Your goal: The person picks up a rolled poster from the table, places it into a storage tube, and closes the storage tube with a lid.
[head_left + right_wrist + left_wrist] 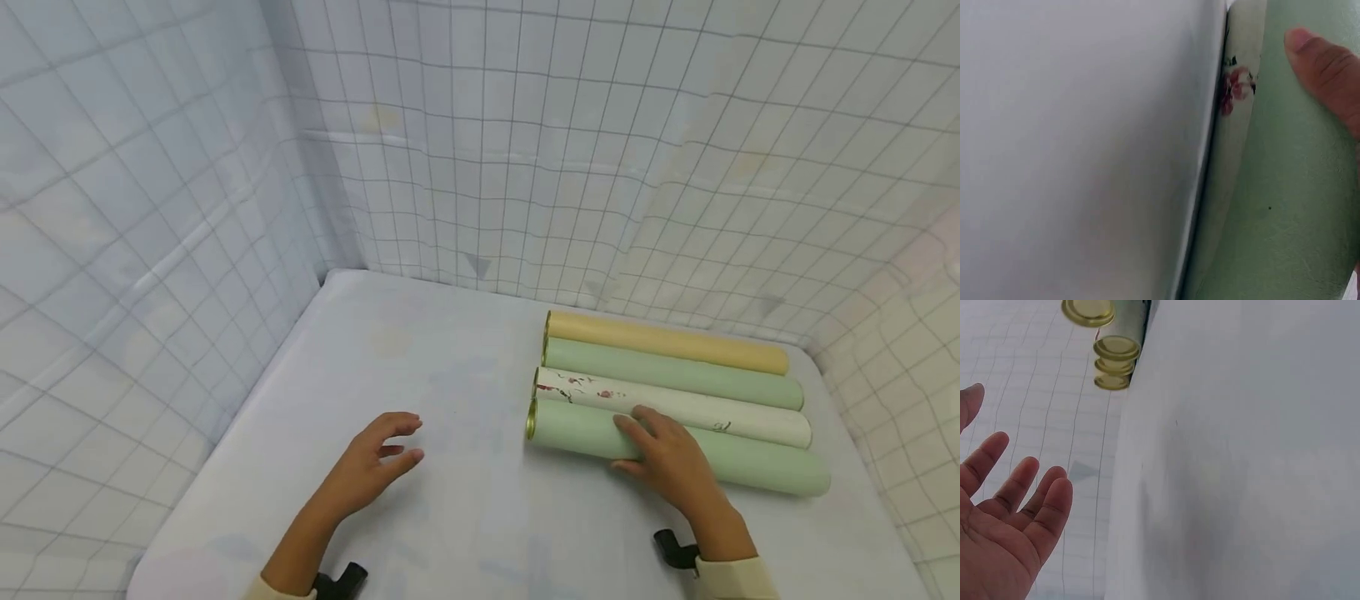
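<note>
My right hand (pixel 671 462) lies across the near pale green tube (pixel 765 460), gripping it with the fingers over the top and the thumb on the near side. In the right wrist view the thumb (pixel 1329 72) presses against the green surface. Just behind lies a white tube (pixel 667 402) with a red floral print. Beyond it are another green tube (pixel 675 372) and a yellow tube (pixel 667 340). Left of them, my left hand (pixel 365 467) hovers over the table with loosely bent fingers, holding nothing. Gold end caps (pixel 1117 348) show in the left wrist view.
The tubes lie side by side on the right half of a white-covered table (pixel 450 517). White grid-patterned curtains (pixel 480 150) hang behind the table and along both sides. A black wrist mount (pixel 675 550) sits on the right wrist.
</note>
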The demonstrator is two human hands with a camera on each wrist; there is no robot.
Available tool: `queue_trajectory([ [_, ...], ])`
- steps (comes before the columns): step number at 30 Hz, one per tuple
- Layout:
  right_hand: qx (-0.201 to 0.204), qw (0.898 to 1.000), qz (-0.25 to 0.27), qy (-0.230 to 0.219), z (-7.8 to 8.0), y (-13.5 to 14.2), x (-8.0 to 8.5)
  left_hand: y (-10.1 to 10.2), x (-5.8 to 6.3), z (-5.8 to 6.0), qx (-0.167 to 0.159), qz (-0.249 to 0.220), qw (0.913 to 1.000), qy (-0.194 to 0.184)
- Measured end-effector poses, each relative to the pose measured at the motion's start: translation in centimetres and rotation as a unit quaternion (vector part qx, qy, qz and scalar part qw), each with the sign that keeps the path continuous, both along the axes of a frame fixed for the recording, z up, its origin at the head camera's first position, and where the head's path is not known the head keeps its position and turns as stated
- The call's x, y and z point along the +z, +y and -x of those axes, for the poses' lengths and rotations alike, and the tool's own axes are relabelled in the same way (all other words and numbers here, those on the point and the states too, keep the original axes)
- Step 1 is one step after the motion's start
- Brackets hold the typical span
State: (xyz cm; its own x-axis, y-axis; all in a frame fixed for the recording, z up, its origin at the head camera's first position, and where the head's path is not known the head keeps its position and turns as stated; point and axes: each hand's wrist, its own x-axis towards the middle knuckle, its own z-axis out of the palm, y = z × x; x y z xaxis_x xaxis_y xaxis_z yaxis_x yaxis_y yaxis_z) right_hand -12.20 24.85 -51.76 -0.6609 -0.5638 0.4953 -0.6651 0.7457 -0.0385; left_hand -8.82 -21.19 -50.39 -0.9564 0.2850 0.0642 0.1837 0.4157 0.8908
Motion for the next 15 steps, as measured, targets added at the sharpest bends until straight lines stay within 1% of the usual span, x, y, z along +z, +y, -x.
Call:
queue_trajectory([
  [3, -0.016, 1.000, -0.004, -0.010, 0.0, 0.5, -0.2, -2.0, 0.1, -1.5, 0.038, 0.015, 0.9991, 0.004],
  [5, -0.020, 1.000, -0.004, -0.019, -0.3, 0.5, -0.2, -2.9, 0.4, -2.7, 0.061, 0.024, 0.9978, 0.006],
  [7, -0.019, 1.000, 0.004, -0.019, -0.7, 0.6, -0.1, -3.2, 0.8, -4.2, 0.063, 0.026, 0.9977, 0.001],
  [8, -0.022, 1.000, 0.011, -0.016, -0.9, 0.6, 0.0, -3.2, 0.9, -4.9, 0.054, 0.028, 0.9981, 0.000],
  [11, -0.034, 0.998, 0.049, 0.004, -1.9, 1.2, 0.9, -2.9, 1.2, -6.6, 0.005, 0.052, 0.9985, 0.015],
  [12, -0.044, 0.997, 0.057, 0.013, -2.2, 1.6, 1.2, -2.8, 1.2, -6.9, -0.012, 0.061, 0.9978, 0.024],
  [13, -0.054, 0.996, 0.065, 0.022, -2.6, 2.0, 1.6, -2.7, 1.3, -7.2, -0.020, 0.071, 0.9967, 0.035],
  [14, -0.061, 0.995, 0.073, 0.026, -3.0, 2.4, 2.0, -2.7, 1.3, -7.3, -0.027, 0.082, 0.9949, 0.052],
  [15, -0.065, 0.994, 0.081, 0.030, -3.4, 2.8, 2.3, -2.8, 1.4, -7.4, -0.025, 0.093, 0.9932, 0.065],
])
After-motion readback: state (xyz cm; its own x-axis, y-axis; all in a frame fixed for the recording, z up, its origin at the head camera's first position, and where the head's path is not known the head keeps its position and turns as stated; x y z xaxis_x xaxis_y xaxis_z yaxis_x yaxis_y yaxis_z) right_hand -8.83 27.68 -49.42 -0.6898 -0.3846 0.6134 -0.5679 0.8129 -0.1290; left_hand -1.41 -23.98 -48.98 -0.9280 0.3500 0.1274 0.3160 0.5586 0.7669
